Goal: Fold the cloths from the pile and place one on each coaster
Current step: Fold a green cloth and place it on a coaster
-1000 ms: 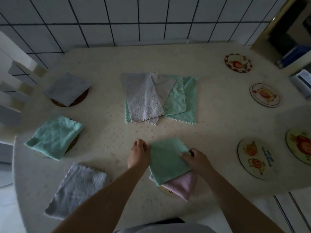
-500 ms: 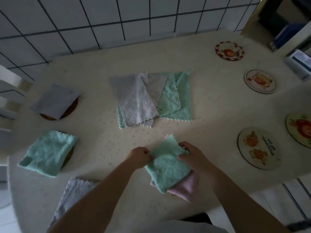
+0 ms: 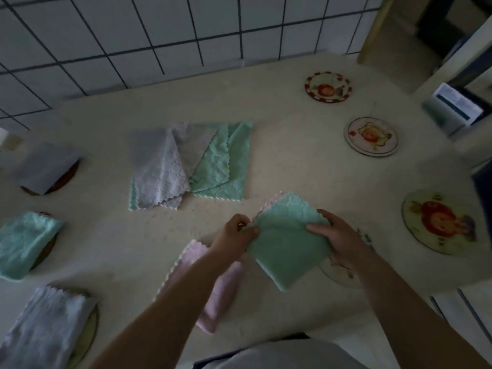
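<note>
I hold a folded green cloth (image 3: pixel 286 243) in the air above the table's front edge, my left hand (image 3: pixel 235 234) pinching its left corner and my right hand (image 3: pixel 336 237) gripping its right side. A coaster (image 3: pixel 336 272) lies partly hidden under this cloth and my right hand. A folded pink cloth (image 3: pixel 213 286) rests on the table beneath my left forearm. The pile of grey and green cloths (image 3: pixel 191 163) sits mid-table.
On the left, coasters carry a folded grey cloth (image 3: pixel 45 166), a green cloth (image 3: pixel 24 243) and a pale grey cloth (image 3: pixel 45 328). Three bare picture coasters lie at right: (image 3: pixel 328 87), (image 3: pixel 372 136), (image 3: pixel 440 225). A tiled wall stands behind the table.
Both hands lifted the green cloth off the pink cloth and carried it to the right. The pink cloth stayed on the table, now uncovered.
</note>
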